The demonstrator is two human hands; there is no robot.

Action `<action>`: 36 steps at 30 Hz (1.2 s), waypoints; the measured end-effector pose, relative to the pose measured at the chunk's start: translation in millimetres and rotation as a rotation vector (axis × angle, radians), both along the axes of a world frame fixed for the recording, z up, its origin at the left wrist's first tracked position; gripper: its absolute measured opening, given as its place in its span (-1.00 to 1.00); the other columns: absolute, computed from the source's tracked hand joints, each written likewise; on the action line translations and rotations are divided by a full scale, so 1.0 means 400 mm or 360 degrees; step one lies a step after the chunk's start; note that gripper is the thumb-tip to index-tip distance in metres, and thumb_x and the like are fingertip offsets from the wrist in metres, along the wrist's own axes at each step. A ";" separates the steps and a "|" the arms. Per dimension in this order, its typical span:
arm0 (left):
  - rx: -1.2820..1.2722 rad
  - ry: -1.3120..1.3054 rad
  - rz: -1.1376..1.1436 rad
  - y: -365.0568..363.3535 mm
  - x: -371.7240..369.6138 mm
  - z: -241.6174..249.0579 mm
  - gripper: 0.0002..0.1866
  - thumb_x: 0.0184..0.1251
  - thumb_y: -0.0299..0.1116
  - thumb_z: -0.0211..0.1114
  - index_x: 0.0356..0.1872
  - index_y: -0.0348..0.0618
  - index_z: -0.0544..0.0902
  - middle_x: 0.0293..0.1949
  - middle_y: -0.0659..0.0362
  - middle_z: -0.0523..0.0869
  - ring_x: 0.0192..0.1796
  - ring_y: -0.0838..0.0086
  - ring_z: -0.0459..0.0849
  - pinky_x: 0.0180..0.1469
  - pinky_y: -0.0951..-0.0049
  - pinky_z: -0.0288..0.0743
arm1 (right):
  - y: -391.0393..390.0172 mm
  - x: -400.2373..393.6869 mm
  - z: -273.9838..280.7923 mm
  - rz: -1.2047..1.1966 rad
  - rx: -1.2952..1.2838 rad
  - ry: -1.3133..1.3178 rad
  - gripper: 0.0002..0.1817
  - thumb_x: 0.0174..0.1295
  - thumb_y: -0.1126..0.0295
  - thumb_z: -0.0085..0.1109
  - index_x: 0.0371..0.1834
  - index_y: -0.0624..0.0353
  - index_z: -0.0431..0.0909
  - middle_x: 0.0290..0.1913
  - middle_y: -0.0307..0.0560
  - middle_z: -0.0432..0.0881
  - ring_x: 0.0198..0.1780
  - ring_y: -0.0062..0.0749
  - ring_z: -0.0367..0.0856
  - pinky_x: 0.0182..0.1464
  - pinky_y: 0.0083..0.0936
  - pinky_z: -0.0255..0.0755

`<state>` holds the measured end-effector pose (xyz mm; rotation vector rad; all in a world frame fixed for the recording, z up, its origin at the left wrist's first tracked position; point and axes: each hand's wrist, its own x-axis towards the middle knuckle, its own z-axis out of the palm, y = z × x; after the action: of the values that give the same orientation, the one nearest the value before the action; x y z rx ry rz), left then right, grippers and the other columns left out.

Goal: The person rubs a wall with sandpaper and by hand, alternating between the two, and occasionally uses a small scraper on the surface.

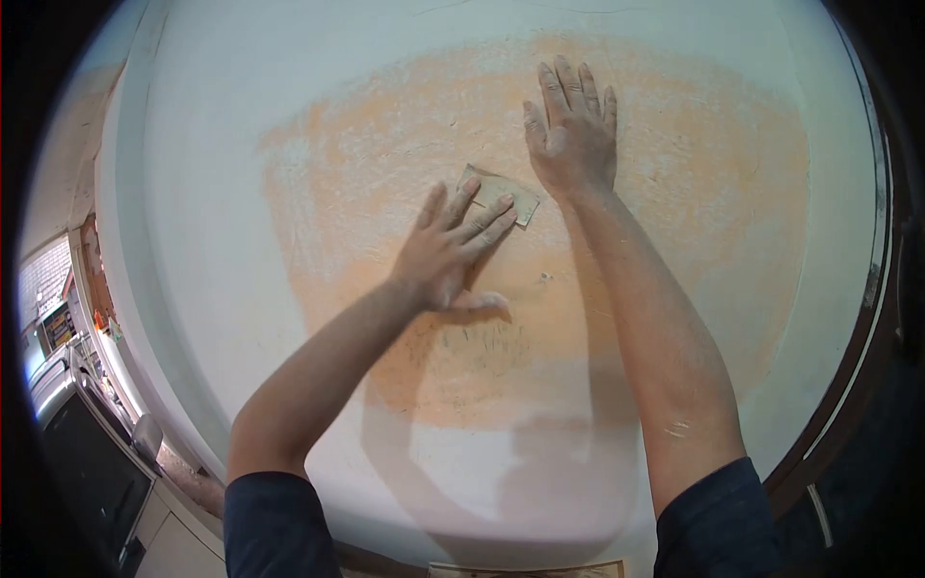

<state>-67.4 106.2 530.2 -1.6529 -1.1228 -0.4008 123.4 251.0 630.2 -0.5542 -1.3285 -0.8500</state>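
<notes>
In the head view, my left hand (448,246) has its fingers stretched out over a small piece of sandpaper (525,200), pressing it against the wall. The thumb points to the right, below the sheet. Above and to the right, my right hand (576,135) lies flat on the wall with its fingers spread and nothing in it. Both hands look dusty. The wall (540,376) is whitish, with a large rough orange patch (713,222) where the coating is worn. Small dark marks show beneath my left hand.
At the left, a vehicle (96,453) with a side mirror (147,436) stands beyond the wall's edge. A dark frame (848,385) runs down the right side. Part of a light-brown edged object (578,569) shows at the bottom. Arm shadows fall across the wall.
</notes>
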 end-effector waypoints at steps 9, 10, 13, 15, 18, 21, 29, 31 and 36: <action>0.0823 -0.0533 0.0390 -0.057 -0.192 0.012 -0.08 0.57 0.30 0.17 0.73 -0.10 0.26 0.76 0.02 0.22 0.79 -0.05 0.05 0.70 -0.29 -0.10 | -0.028 0.021 -0.015 0.0248 -0.0062 -0.0067 -0.26 0.63 -0.14 -0.04 0.74 -0.03 0.23 0.79 -0.03 0.13 0.81 -0.03 -0.04 0.80 0.14 -0.25; 0.0835 -0.0503 0.0350 -0.053 -0.174 -0.014 -0.07 0.58 0.28 0.17 0.73 -0.15 0.24 0.77 -0.01 0.19 0.79 -0.06 0.04 0.69 -0.28 -0.07 | -0.048 0.029 -0.015 0.0313 -0.0170 -0.0114 -0.22 0.62 -0.09 0.01 0.74 0.14 0.21 0.78 0.15 0.10 0.81 0.07 -0.07 0.81 0.14 -0.26; 0.0810 -0.0425 0.0440 -0.081 -0.151 -0.076 -0.12 0.60 0.18 0.19 0.70 -0.24 0.28 0.73 -0.10 0.25 0.75 -0.15 0.13 0.67 -0.18 0.05 | -0.062 0.033 -0.025 0.0246 -0.0086 -0.0038 -0.29 0.66 -0.06 -0.02 0.73 0.08 0.23 0.80 0.08 0.03 0.81 -0.04 -0.05 0.82 0.01 -0.21; 0.0765 -0.0338 0.0215 -0.099 -0.158 -0.119 -0.24 0.62 0.08 0.19 0.63 -0.25 0.42 0.65 -0.11 0.39 0.66 -0.16 0.31 0.64 -0.06 0.15 | -0.062 0.028 -0.026 0.0242 -0.0132 -0.0029 -0.28 0.66 -0.07 -0.03 0.73 0.08 0.21 0.81 0.06 0.00 0.81 -0.03 -0.05 0.82 0.03 -0.21; 0.0737 -0.0228 0.0115 -0.129 -0.161 -0.187 -0.35 0.59 -0.08 0.30 0.54 -0.25 0.53 0.47 -0.06 0.59 0.46 -0.07 0.52 0.53 0.04 0.32 | -0.073 0.036 -0.031 0.0216 -0.0169 -0.0040 -0.26 0.67 -0.09 -0.03 0.74 0.07 0.19 0.82 0.05 -0.03 0.81 -0.01 -0.06 0.82 0.04 -0.21; 0.0846 -0.0581 0.0024 -0.127 -0.169 -0.193 -0.43 0.53 -0.20 0.41 0.47 -0.20 0.62 0.28 -0.01 0.68 0.31 0.07 0.59 0.36 0.08 0.49 | -0.083 0.035 -0.030 0.0216 -0.0149 -0.0046 -0.25 0.66 -0.10 -0.03 0.75 0.07 0.18 0.82 0.06 -0.04 0.81 0.01 -0.06 0.82 0.05 -0.21; 0.0950 -0.0466 0.0049 -0.114 -0.198 -0.156 -0.66 0.48 -0.36 0.46 0.24 0.05 0.82 0.10 0.12 0.77 0.08 0.20 0.71 0.12 0.22 0.63 | -0.047 0.033 -0.035 0.0372 -0.0145 -0.0089 -0.22 0.65 -0.15 -0.03 0.75 0.06 0.17 0.81 0.07 0.00 0.81 0.03 -0.07 0.82 0.07 -0.22; 0.0944 -0.0513 -0.0068 -0.130 -0.179 -0.142 -0.69 0.50 -0.42 0.41 0.21 0.02 0.83 0.01 0.10 0.80 0.05 0.22 0.74 0.12 0.21 0.64 | -0.063 0.036 -0.034 0.0266 -0.0181 -0.0115 -0.20 0.64 -0.15 0.01 0.76 0.06 0.16 0.80 0.09 0.02 0.81 0.05 -0.07 0.82 0.09 -0.24; 0.0961 -0.1096 -0.0394 -0.194 -0.035 -0.314 -0.86 0.62 -0.52 0.20 -0.18 -0.39 0.63 -0.26 -0.04 0.69 -0.21 0.09 0.66 -0.09 0.23 0.51 | -0.042 0.034 -0.034 0.0248 -0.0041 -0.0222 -0.15 0.62 -0.16 0.03 0.78 0.10 0.10 0.80 0.13 0.06 0.82 0.12 -0.14 0.81 0.14 -0.33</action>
<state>-81.4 28.5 404.5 -1.1223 -1.1173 -1.4003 136.9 234.1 616.5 -0.4111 -1.4913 -0.7545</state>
